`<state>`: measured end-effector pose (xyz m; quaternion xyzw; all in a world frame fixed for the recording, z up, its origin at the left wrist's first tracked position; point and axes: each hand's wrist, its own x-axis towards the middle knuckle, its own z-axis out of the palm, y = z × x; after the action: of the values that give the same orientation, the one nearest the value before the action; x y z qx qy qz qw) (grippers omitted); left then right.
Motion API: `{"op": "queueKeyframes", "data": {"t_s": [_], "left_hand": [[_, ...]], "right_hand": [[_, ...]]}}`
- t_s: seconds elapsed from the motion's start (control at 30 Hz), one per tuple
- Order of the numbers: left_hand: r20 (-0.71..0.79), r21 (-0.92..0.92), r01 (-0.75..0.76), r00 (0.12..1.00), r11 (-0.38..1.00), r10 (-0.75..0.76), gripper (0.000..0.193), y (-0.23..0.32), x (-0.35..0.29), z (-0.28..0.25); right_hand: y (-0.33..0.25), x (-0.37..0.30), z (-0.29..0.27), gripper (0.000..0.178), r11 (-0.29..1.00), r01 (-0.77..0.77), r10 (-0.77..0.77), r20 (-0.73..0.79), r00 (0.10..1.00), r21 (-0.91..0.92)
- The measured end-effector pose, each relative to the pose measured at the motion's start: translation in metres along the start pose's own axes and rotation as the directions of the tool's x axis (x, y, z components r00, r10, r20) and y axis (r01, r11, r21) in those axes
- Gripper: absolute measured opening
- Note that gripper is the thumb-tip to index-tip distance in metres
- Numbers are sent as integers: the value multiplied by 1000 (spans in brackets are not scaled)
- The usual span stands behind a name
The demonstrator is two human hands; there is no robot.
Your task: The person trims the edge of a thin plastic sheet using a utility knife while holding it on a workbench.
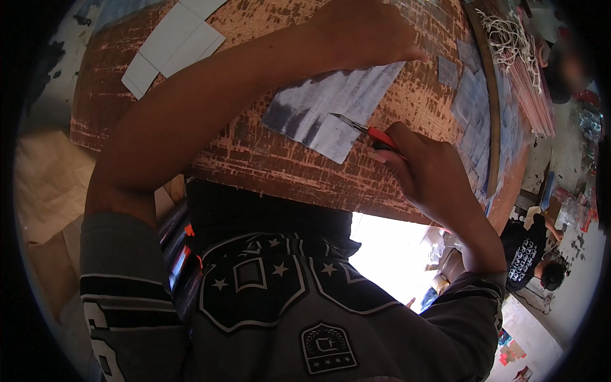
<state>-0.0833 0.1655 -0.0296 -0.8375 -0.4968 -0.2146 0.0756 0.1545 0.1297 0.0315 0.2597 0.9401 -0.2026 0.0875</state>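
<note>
My right hand (429,169) is closed around a craft knife (380,136) with a red handle. Its thin metal blade points left and lies over a grey-blue mottled sheet (328,105). This sheet has straight cut edges and rests flat on a worn brown board (273,169). My left arm crosses over the board from the left. At the sheet's far edge, my left hand (363,35) rests with its thumb extended to the right; its other fingers are mostly hidden, so their grip does not show.
A pale panel with drawn lines (178,41) lies at the board's far left. Grey-blue pieces (474,105) and a long wooden strip (491,108) lie along the right side. Beyond are bundled pink rods with white strings (519,57). A person in black (528,254) is at lower right.
</note>
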Motion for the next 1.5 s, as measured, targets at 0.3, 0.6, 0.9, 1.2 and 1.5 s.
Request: {"op": "queueKeyframes", "data": {"t_s": [0.3, 0.6, 0.9, 1.2, 1.5], "left_hand": [[6, -40, 63, 998, 997, -63, 41, 0, 5, 9], [26, -38, 61, 998, 997, -60, 45, 1, 5, 1], [5, 0, 46, 999, 999, -46, 47, 0, 7, 12], [60, 2, 39, 997, 999, -39, 48, 0, 7, 2], [41, 26, 41, 998, 999, -42, 47, 0, 7, 7]], "right_hand": [[-3, 0, -3, 33, 999, -28, 30, 52, 998, -40], [-5, 0, -8, 31, 996, 1, 2, 38, 999, -89], [-2, -3, -9, 31, 998, -51, 53, 32, 998, -42], [-1, 0, -3, 33, 999, -1, 2, 16, 1000, -41], [-6, 0, -7, 33, 997, -16, 19, 38, 999, -75]]}}
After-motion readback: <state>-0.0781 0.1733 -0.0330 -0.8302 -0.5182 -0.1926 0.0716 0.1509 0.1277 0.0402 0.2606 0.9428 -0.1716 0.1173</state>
